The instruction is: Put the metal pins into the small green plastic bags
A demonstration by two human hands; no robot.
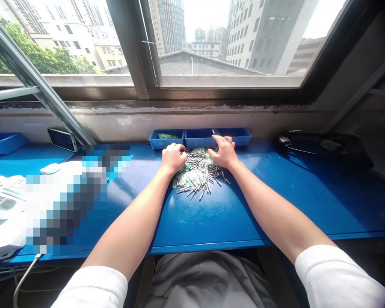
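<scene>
A loose pile of thin metal rods (pixel 202 182), mixed with small clear packets that look green, lies on the blue table. At its left edge is my left hand (pixel 173 158), fingers curled loosely and thumb slightly apart from the index finger. My right hand (pixel 225 152) is over the pile's far right side, thumb and fingers spread toward the bins. By its index fingertip shows a small metal piece (pixel 213 132); whether the finger touches it, I cannot tell. Behind the pile stand a left blue bin (pixel 167 143) with green packets, a middle bin (pixel 199 139) and a right bin (pixel 242 140), partly hidden by my hand.
A phone (pixel 62 140) leans near a metal ladder-like frame (pixel 41 81) on the left. White equipment (pixel 6 205) with a cable and a blurred patch occupies the left side. A black case (pixel 324 145) lies at right. Another blue tray (pixel 6 143) is far left, below the window.
</scene>
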